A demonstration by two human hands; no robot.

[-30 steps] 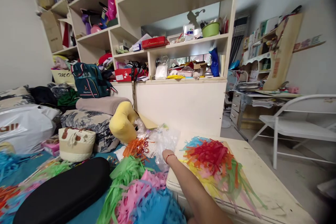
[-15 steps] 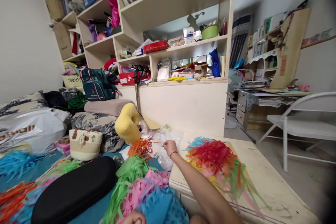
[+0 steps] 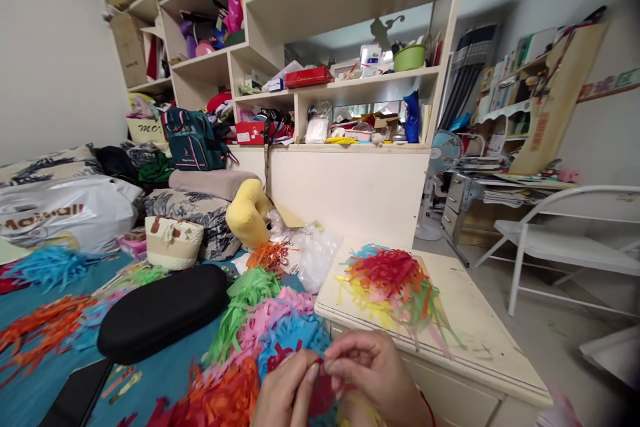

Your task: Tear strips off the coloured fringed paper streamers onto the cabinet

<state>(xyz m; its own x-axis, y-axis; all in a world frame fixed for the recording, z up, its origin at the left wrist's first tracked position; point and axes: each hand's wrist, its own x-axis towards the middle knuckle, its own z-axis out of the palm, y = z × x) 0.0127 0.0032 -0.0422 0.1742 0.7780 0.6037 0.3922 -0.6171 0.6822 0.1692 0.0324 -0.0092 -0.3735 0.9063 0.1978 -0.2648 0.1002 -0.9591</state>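
My left hand (image 3: 286, 388) and my right hand (image 3: 374, 373) meet at the bottom middle, fingertips pinched close together. Whatever lies between the fingertips is too small to make out. Red material (image 3: 323, 399) shows just below and between the hands; whether they hold it is unclear. Beyond my left hand lies a pile of blue paper strips (image 3: 295, 333), with pink strips (image 3: 273, 307) and green strips (image 3: 250, 293) farther back. Orange-red strips (image 3: 220, 390) spread to the left of my left hand. A red cord circles my right wrist.
On the cream cabinet top (image 3: 480, 320) at right sits a heap of multicoloured strips (image 3: 390, 273). A black oval case (image 3: 163, 310) and a dark flat device (image 3: 77, 393) lie on the blue cloth. Clear plastic bags (image 3: 320, 257) lie near the yellow cushion (image 3: 247, 213); a white folding chair (image 3: 565, 240) stands right.
My right hand has drawn back from the clear plastic to meet my left hand at the bottom middle. My left hand has come farther into view. The view has shifted.
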